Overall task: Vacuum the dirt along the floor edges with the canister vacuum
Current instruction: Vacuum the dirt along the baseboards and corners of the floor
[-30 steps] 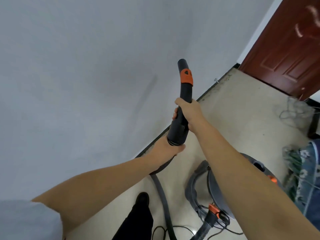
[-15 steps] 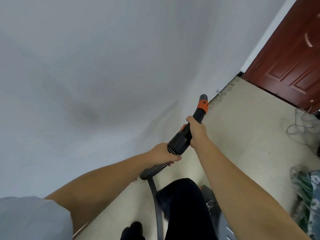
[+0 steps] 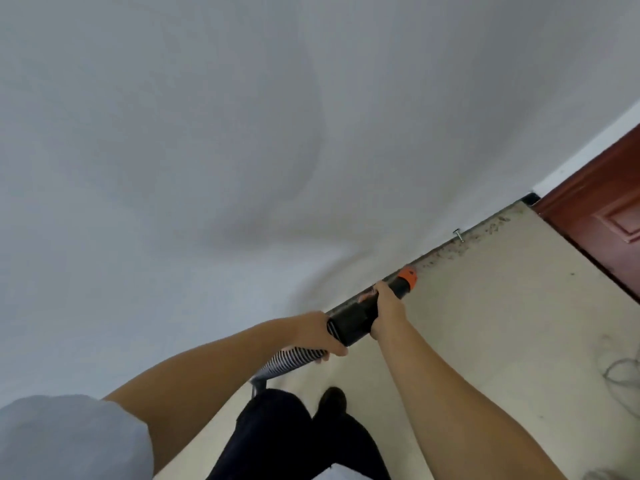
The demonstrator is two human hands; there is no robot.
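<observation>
I hold the black vacuum nozzle with its orange collar low against the foot of the white wall. My right hand grips the tube just behind the collar. My left hand grips the rear end where the ribbed hose joins. Dark dirt lies along the floor edge ahead of the nozzle tip, up to the door corner. The canister is out of view.
A dark red door closes the far right corner. A nail or screw sticks out of the wall near the floor. A loose wire lies on the beige floor at right. My dark-trousered legs and shoe stand below.
The nozzle has swung down from upright to lie low along the wall base, its tip forward toward the dirt. Both hands kept their grip. The canister has left the view.
</observation>
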